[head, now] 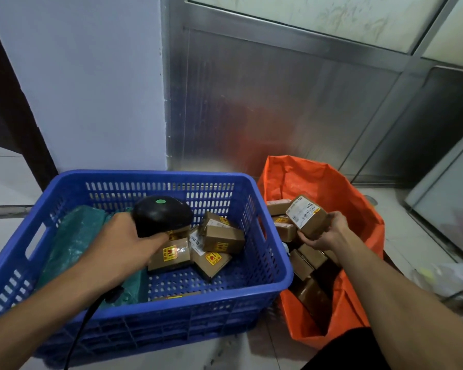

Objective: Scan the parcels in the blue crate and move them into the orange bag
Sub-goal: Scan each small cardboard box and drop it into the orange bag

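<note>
From the head view, the blue crate (pixel 134 263) stands on the tiled floor (pixel 8 177), and everything else is placed against it; the left hand (pixel 123 241) is inside the crate, over its middle, fingers curled round the grip of a black scanner (pixel 162 215); the scanner's rounded head, with a green dot on top, points toward the crate's right half and down at the parcels there; its black cable (pixel 91 316) runs from the crate's near wall over the near rim toward the viewer.

Under the scanner, in the crate's right half, lies a small cluster of brown cardboard parcels (pixel 198 252), each with yellow-and-red stickers; they lie tumbled at differing angles, one (pixel 222 237) resting tilted on top of the others with its long axis running toward the crate's right wall; a green plastic package (pixel 75 244) fills the crate's left half.

Just beside the crate's right wall stands the orange bag (pixel 358 214), mouth open; the right hand (pixel 326 236) is over that mouth, fingers wrapped round the lower end of a brown box (pixel 306 214); the box is tilted, white label up, long axis running from the hand up and back toward the crate's far right corner; more brown boxes (pixel 308 263) are piled in the bag beneath it.
</note>
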Motion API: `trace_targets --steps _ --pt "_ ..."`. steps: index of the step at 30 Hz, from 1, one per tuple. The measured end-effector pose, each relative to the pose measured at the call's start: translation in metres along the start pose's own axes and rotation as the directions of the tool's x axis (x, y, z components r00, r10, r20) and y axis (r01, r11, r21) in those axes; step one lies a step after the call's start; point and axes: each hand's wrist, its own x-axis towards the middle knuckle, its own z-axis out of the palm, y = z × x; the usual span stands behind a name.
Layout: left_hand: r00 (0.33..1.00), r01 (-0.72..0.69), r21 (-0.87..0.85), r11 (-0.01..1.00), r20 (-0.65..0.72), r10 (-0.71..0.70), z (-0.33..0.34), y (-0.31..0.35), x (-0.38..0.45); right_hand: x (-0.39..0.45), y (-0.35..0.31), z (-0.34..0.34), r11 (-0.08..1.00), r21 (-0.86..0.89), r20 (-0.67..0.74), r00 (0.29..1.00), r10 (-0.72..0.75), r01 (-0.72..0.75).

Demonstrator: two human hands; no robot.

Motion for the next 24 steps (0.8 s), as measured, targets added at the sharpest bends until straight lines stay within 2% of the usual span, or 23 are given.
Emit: trace_targets --steps 12,17,24 --pt "1.0 0.024 0.006 1.0 0.018 -0.024 0.009 -0.004 0.008 0.03 0.042 0.0 0.975 -0.108 -0.133 0.974 0.181 -0.196" --pt "0.999 0.039 -0.024 0.999 0.031 -0.038 0.008 -0.006 0.011 0.05 0.05 0.013 0.971 -0.126 0.003 0.979 0.204 -0.202" --pt "0.999 0.04 -0.024 0.999 0.025 -0.039 0.003 -0.01 0.012 0.033 0.056 0.026 0.975 -0.174 0.013 0.99 0.143 -0.139"
